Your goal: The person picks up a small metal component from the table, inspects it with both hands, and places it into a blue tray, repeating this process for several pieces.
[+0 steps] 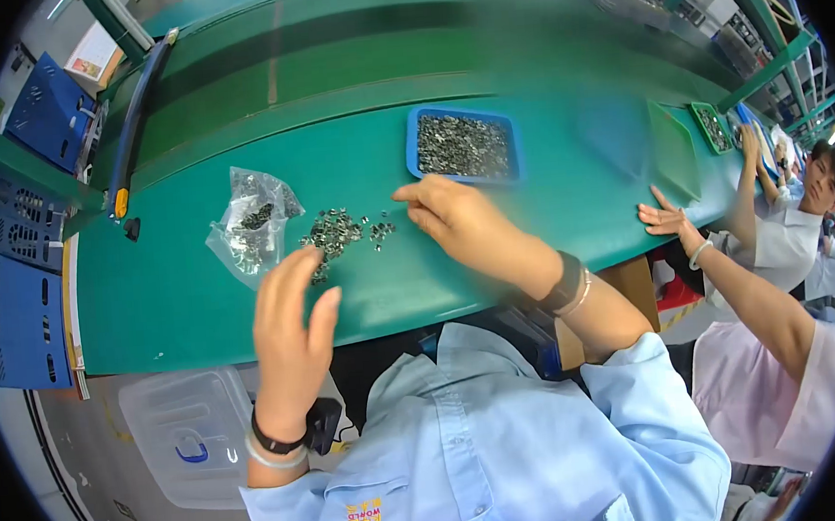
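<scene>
A loose pile of small shiny metal parts [333,232] lies on the green tabletop, with a few strays at its right side. My left hand [291,318] is at the pile's near left edge, its fingers stretched out and thumb apart, with nothing visible in it. To the right of the pile, my right hand [463,220] points its fingers leftward, thumb and index finger apart; I see nothing held there. Beyond it stands a blue tray [412,150] filled with similar small parts. A clear plastic bag [252,224] with some dark parts inside lies left of the pile.
A green conveyor belt [364,56] runs behind the table [164,307]. At right are a green tray [673,151], a smaller parts tray [711,129] and a co-worker's hand [668,219]. Blue perforated panels [20,317] flank the left end. A clear lidded bin [183,432] sits below.
</scene>
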Available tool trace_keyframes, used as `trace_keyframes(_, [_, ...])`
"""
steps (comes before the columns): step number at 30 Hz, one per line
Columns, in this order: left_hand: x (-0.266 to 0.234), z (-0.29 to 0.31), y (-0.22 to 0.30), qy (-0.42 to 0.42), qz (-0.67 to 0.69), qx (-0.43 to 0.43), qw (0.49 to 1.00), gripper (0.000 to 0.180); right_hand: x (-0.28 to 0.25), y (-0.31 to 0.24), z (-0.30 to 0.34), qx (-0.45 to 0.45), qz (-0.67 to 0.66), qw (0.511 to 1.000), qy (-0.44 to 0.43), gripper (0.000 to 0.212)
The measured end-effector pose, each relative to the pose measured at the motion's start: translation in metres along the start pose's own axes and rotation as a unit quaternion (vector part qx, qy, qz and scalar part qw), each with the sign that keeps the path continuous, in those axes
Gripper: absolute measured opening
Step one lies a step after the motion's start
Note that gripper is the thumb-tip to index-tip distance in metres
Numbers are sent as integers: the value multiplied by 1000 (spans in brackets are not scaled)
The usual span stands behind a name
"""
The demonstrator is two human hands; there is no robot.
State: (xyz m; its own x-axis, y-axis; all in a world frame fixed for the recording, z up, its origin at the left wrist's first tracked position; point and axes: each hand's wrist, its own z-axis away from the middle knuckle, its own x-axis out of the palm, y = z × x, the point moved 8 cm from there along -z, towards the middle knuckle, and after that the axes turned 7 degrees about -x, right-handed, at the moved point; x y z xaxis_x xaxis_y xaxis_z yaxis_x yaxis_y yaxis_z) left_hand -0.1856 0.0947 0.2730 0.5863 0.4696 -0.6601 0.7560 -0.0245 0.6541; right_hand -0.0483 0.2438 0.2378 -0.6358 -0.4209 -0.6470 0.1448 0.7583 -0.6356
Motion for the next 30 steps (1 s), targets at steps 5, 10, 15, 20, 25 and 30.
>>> trace_keyframes(5, [48, 7, -37, -49, -92, -24, 994, 45, 42, 10, -4, 4, 94, 994, -51, 22])
trace_keyframes(10, [76, 1, -29, -120, -194, 21, 973, 50, 54, 0, -28, -33, -6, 999, -34, 25])
trace_keyframes(15, [80, -7, -27, -130, -214, 39, 967, 47, 64, 3, -51, -148, 98, 982, -70, 26])
trace_keyframes(20, [76, -1, -35, -130, -148, 35, 980, 46, 47, 15, -24, -110, 29, 991, -68, 24])
trace_keyframes(25, [76, -9, -33, -101, -148, 21, 984, 46, 14, 34, 6, -23, -31, 998, -40, 20])
trace_keyframes(30, [88, -10, -28, -127, -197, 41, 971, 47, 8, 38, 12, -1, 0, 1000, -32, 16])
